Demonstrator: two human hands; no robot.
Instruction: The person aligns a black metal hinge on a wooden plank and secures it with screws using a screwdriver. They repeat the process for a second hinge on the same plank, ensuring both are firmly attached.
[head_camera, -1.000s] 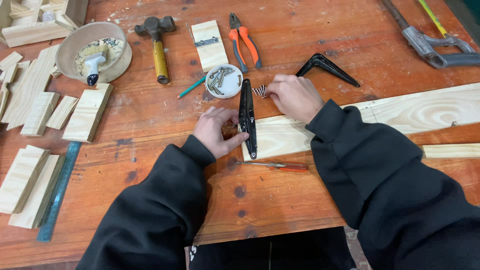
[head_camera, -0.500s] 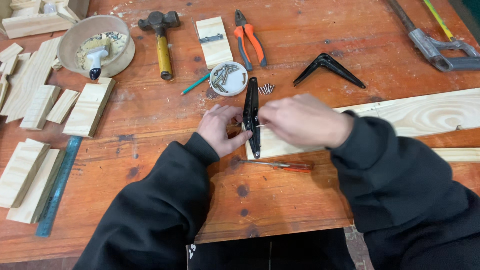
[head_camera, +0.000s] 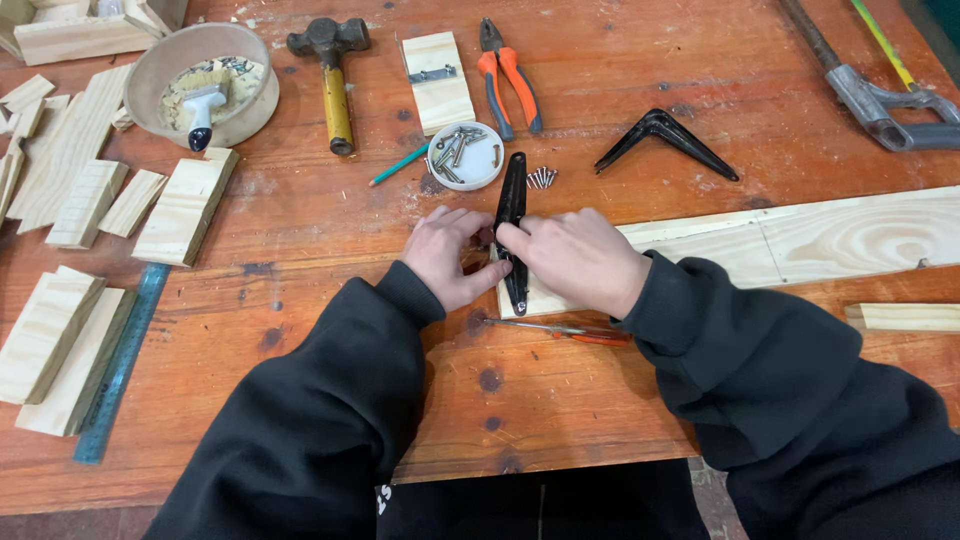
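- Pinching one black metal bracket (head_camera: 513, 225) between your left hand (head_camera: 450, 256) and right hand (head_camera: 572, 258), you press it on a pale, grained pine plank (head_camera: 800, 245).
- One matching bracket (head_camera: 664, 140) lies far right.

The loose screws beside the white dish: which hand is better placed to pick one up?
Probably the right hand: the loose screws lie just beyond it, while the left hand steadies the black bracket from the other side.

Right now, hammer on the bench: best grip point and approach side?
Probably the yellow handle of the hammer, at mid-length, from straight above. It lies flat with the dark head toward the far edge and the handle end toward the person; the round bowl and the small wood block flank it, but with gaps for fingers on both sides.
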